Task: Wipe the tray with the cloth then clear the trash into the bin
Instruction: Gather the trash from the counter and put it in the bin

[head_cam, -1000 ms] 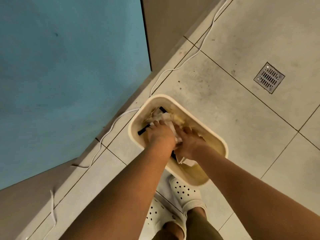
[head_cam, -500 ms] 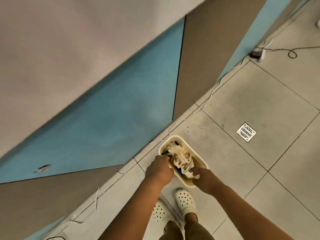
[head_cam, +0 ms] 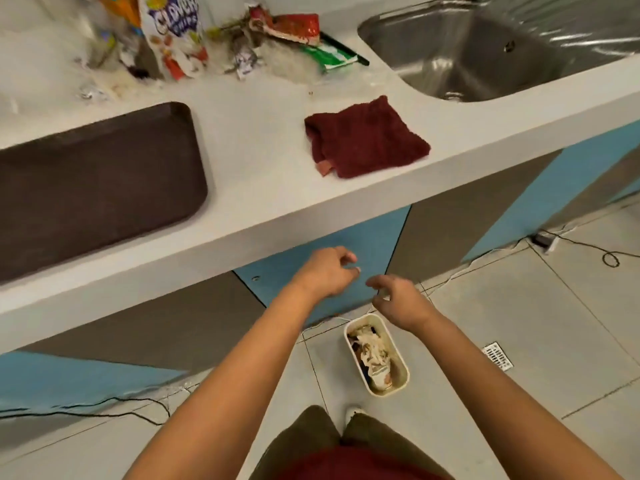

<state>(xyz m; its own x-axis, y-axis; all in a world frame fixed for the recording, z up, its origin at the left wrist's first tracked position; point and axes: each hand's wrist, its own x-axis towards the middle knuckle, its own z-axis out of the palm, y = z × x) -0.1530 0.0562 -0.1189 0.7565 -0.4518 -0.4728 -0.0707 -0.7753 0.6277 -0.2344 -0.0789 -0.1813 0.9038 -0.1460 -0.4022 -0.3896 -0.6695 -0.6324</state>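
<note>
Brown and flat, the tray (head_cam: 93, 181) lies on the white counter (head_cam: 263, 174) with its left part cut off by the frame edge, its rounded corner well back from the counter's front lip. Wrappers and bags (head_cam: 194, 39) crowd the counter's far side, their tops cut off and the heap too blurred to sort; a white snack bag, something red and a green packet show. Between tray and steel sink (head_cam: 485, 46) the maroon cloth (head_cam: 367, 136), nubbly and folded roughly square, rests near the front edge, with bare counter between it and the tray. Below, on the grey tiled floor, a cream oblong bin (head_cam: 401, 382) stands just in front of the blue cabinet panel, holding what looks like crumpled paper and scraps. Both hands hang in the air below the counter's overhang, apart from each other. The left hand (head_cam: 325, 271) has loosely curled fingers and holds nothing; the right hand (head_cam: 401, 303) is likewise slack and empty, partly covering the bin's far rim. Thin cables trail along the floor's edge.
</note>
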